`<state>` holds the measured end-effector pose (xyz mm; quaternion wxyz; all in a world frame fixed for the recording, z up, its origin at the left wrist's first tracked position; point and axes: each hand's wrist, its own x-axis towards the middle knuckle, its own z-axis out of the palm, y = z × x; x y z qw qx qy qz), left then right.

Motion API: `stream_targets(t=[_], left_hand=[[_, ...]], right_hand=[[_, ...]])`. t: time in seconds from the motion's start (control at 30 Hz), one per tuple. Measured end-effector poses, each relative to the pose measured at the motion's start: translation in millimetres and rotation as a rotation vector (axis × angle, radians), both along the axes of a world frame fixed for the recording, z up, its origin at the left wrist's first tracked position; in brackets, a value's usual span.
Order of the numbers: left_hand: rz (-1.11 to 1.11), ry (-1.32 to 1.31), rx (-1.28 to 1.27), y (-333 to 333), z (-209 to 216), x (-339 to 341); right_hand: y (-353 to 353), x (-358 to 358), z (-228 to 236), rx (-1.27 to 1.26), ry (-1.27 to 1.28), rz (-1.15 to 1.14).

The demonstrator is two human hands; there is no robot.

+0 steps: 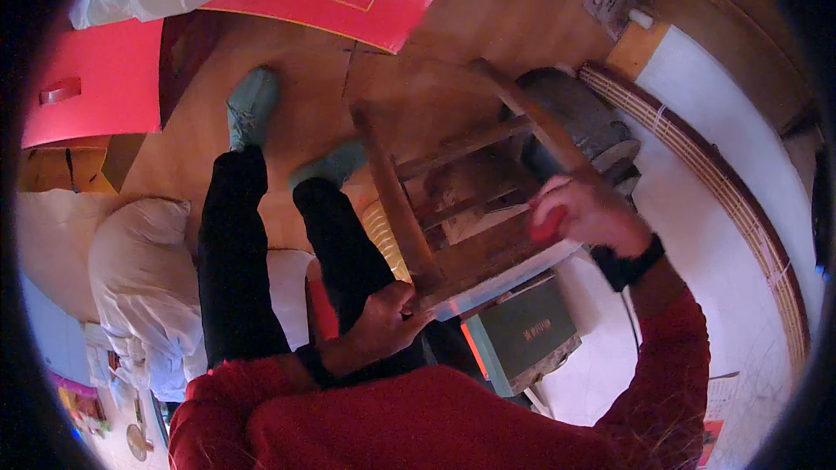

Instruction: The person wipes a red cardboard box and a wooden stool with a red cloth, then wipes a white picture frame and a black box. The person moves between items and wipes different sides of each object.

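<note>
Holding the tipped stool (483, 254) by its near left corner, my left grip (385, 322) closes on the edge; my right grip (603, 213), blurred, clasps a red object (547, 224) at the stool's right side, legs pointing away.

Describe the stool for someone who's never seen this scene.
Find the person's black trousers. Right of them is a brown wooden stool, legs toward the picture's top, left hand at its near corner. Its open frame of bars sets it apart from the solid green box nearby.
</note>
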<state>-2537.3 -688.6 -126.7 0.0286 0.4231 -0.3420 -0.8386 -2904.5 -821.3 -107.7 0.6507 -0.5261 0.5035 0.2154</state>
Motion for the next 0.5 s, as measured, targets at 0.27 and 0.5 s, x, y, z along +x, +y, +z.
stream_targets(t=[0.27, 0.5], left_hand=[[-0.18, -0.047, 0.102, 0, -1, 4], [0.022, 0.007, 0.058, 8, -3, 0]], right_hand=[[-31, -37, -46, -0.445, 0.397, 0.085], [14, 60, -144, 0.297, 0.553, 0.009]])
